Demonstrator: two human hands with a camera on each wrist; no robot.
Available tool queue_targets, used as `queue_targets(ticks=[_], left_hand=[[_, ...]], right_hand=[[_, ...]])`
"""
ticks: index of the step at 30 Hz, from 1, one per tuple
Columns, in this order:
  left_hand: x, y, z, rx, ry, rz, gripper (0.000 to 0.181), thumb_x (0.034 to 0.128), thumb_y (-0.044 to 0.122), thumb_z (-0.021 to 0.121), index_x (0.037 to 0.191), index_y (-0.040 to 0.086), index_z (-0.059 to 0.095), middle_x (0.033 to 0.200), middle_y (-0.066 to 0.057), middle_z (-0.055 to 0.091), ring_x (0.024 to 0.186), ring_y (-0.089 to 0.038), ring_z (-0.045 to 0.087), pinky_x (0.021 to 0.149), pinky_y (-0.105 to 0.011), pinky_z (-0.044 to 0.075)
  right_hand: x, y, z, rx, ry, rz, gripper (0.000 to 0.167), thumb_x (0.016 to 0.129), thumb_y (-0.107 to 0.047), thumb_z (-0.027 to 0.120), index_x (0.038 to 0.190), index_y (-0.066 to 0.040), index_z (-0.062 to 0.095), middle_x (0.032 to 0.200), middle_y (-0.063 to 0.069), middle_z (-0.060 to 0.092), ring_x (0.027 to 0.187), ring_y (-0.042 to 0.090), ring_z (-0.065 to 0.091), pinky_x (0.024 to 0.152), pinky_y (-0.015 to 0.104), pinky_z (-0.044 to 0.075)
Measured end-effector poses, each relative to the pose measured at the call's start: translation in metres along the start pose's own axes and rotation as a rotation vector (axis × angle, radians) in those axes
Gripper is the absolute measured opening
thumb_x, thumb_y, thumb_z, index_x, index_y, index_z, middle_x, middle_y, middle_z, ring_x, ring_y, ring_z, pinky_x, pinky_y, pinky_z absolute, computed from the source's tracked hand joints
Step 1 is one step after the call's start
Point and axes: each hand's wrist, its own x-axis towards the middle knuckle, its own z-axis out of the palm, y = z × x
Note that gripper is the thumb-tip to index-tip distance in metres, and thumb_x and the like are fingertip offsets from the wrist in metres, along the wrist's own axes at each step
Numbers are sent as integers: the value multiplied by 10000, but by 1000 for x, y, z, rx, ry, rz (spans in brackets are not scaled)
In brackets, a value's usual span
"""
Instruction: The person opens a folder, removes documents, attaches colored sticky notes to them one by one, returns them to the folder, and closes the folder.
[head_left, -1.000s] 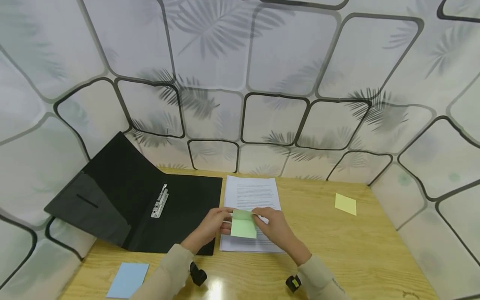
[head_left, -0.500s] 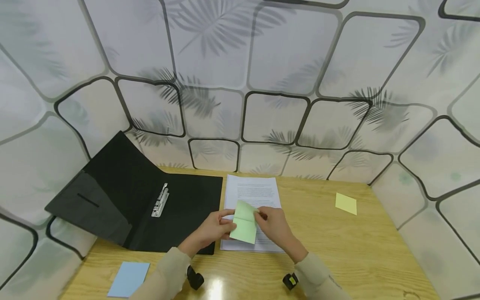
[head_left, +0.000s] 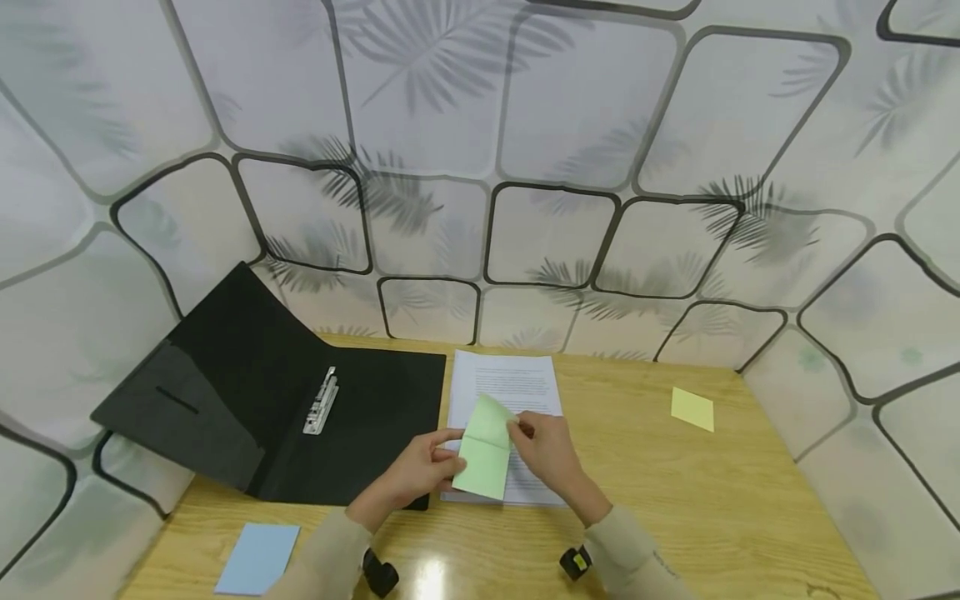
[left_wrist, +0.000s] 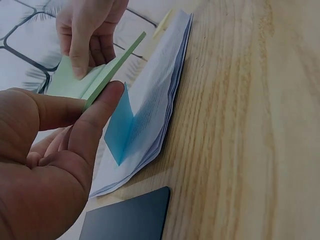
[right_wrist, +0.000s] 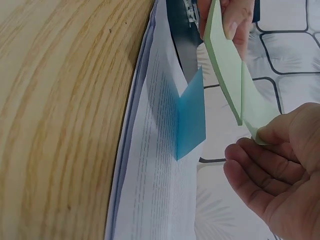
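Over a stack of printed paper [head_left: 517,385], both hands work on a light green sticky note pad [head_left: 482,472]. My left hand [head_left: 415,472] pinches the pad by its left edge between thumb and fingers. With thumb and fingertips, my right hand [head_left: 552,454] pinches the far corner of the pad's top note [head_left: 489,418]. That note is lifted along a crease and remains joined to the pad in the right wrist view. Below the pad, a blue sticky note [right_wrist: 191,120] stands up from the top page; the hands and pad hide it in the head view.
A black binder [head_left: 393,392] lies spread wide on the left, its metal clip [head_left: 321,404] showing. A light blue pad [head_left: 257,558] is at the table's front left. One yellow sticky note [head_left: 692,409] lies on the right of the wooden table [head_left: 675,508].
The green top note has been lifted from a low fold to a raised, wider angle. My left hand has brought the pad slightly nearer and left; my right hand keeps its pinch.
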Motion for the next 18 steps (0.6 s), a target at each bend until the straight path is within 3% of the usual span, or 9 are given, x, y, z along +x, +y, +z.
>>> queue_targets(ticks=[3, 6, 7, 10, 14, 18], left_hand=[[-9, -1, -4, 1, 8, -10, 562, 1055, 82, 613, 1572, -30, 425, 710, 31, 611, 623, -54, 514, 644, -268, 540], [-22, -5, -9, 1, 36, -46, 551, 1045, 72, 612, 1563, -16, 446, 616, 64, 388, 587, -77, 393, 623, -257, 495], [-27, -6, -12, 3, 53, -58, 548, 1041, 66, 613, 1559, -17, 452, 620, 58, 421, 595, -81, 414, 619, -256, 489], [-44, -9, -18, -13, 98, -73, 529, 1043, 57, 608, 1539, -51, 460, 802, -35, 715, 739, -119, 649, 656, -288, 585], [-69, -14, -25, -22, 130, -77, 492, 1052, 54, 596, 1498, -115, 473, 1069, -206, 793, 863, -200, 758, 690, -342, 640], [-95, -19, -31, -11, 151, -126, 479, 1050, 57, 598, 1478, -128, 487, 910, -147, 790, 760, -155, 713, 633, -299, 610]], right_hand=[[1, 2, -1, 8, 26, 42, 298, 963, -11, 705, 670, -50, 667, 580, 3, 633, 508, 4, 451, 487, 174, 398], [0, 6, -5, 1, 69, 74, 232, 963, -15, 721, 731, -12, 721, 664, 87, 726, 537, 45, 557, 508, 188, 460], [1, 7, -7, -2, 75, 80, 209, 958, -13, 730, 749, -16, 738, 692, 106, 745, 552, 56, 588, 522, 189, 479], [0, 9, -12, 7, 51, 80, 259, 965, -13, 721, 707, -22, 700, 685, 127, 741, 533, 67, 565, 515, 189, 462], [-3, 13, -17, 21, 29, 83, 252, 969, -12, 718, 717, -26, 706, 706, 115, 754, 560, 66, 610, 536, 177, 482], [-4, 16, -20, 17, 37, 94, 200, 960, -10, 725, 761, -21, 744, 753, 106, 776, 636, 120, 705, 586, 191, 541]])
